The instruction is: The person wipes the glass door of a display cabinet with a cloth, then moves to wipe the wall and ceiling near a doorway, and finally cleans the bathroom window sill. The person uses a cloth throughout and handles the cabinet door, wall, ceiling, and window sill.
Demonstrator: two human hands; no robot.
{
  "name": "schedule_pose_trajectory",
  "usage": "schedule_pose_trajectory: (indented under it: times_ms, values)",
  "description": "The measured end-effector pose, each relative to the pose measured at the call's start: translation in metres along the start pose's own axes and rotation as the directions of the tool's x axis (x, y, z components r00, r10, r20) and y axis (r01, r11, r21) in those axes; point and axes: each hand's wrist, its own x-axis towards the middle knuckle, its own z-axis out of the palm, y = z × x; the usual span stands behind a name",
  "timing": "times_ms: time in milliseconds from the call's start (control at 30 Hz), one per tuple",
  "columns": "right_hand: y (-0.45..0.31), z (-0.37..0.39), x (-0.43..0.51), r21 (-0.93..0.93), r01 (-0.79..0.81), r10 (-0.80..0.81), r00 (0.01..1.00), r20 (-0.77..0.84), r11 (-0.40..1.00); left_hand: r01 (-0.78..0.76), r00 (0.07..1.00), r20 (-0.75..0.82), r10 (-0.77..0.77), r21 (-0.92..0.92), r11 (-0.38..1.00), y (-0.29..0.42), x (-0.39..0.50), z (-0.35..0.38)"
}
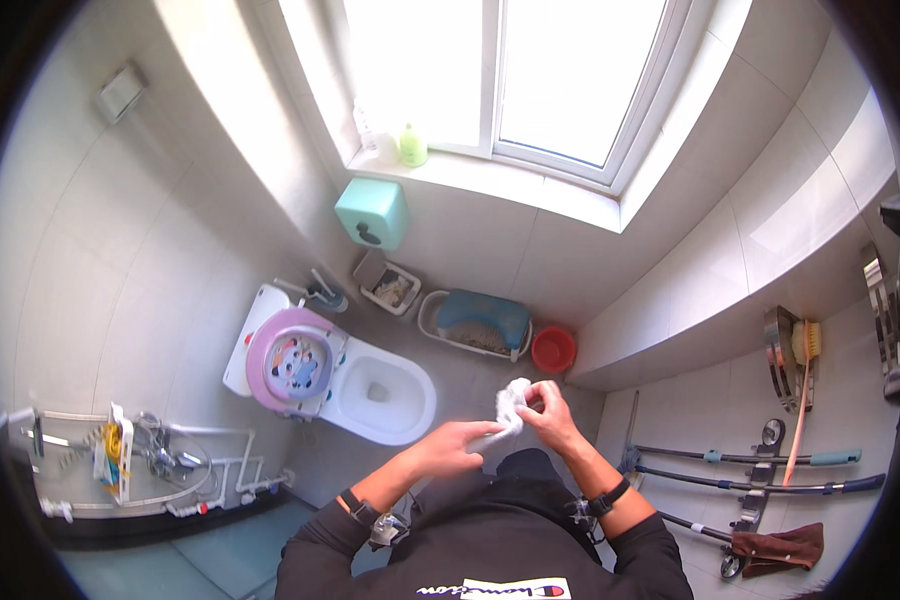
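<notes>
Both hands meet in front of my body around a crumpled whitish cloth or wad of tissue [509, 405]; which of the two it is I cannot tell. My right hand [548, 412] pinches its upper right part between thumb and fingers. Lower on the left, my left hand [452, 448] has its index finger and thumb at the bottom of the wad. Just left of the hands is a white toilet bowl [412, 405] with its lid raised. A pink padded child's seat [274, 337] with a cartoon picture rests against the raised lid.
A lidded waste bin [412, 304], a basin [425, 330] with a blue plastic piece [484, 304], and a red bucket [554, 349] stand along the wall below the window. Mop handles [765, 457] hang at right. Shower pipes [217, 433] and a glass panel [232, 547] are at left.
</notes>
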Motion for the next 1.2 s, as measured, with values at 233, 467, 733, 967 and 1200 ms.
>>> schedule_pose_trajectory:
  times_ms: [233, 467, 733, 967, 1200]
  values:
    - [-0.04, -0.078, 0.073, 0.352, 0.156, -0.32, 0.819, 0.476, 0.923, 0.127, 0.98, 0.164, -0.113, -0.081, 0.989, 0.039, 0.103, -0.079]
    - [-0.038, -0.121, 0.162, 0.208, 0.026, -0.154, 0.766, 0.625, 0.978, -0.03, 0.988, -0.157, -0.002, -0.2, 0.979, 0.054, 0.164, -0.136]
    - [-0.043, -0.162, 0.235, 0.286, -0.041, -0.06, 0.94, 0.337, 0.957, -0.084, 0.881, -0.462, -0.104, -0.369, 0.926, 0.035, 0.245, -0.178]
    - [-0.074, -0.228, 0.321, -0.059, 0.124, -0.137, 0.909, -0.394, 0.991, -0.174, 0.81, -0.584, 0.056, -0.147, 0.974, 0.028, 0.384, -0.236]
    - [-0.045, -0.206, 0.423, -0.699, 0.157, -0.575, 0.705, -0.415, 0.698, -0.064, 0.649, -0.674, 0.353, 0.413, 0.908, 0.01, 0.504, -0.298]
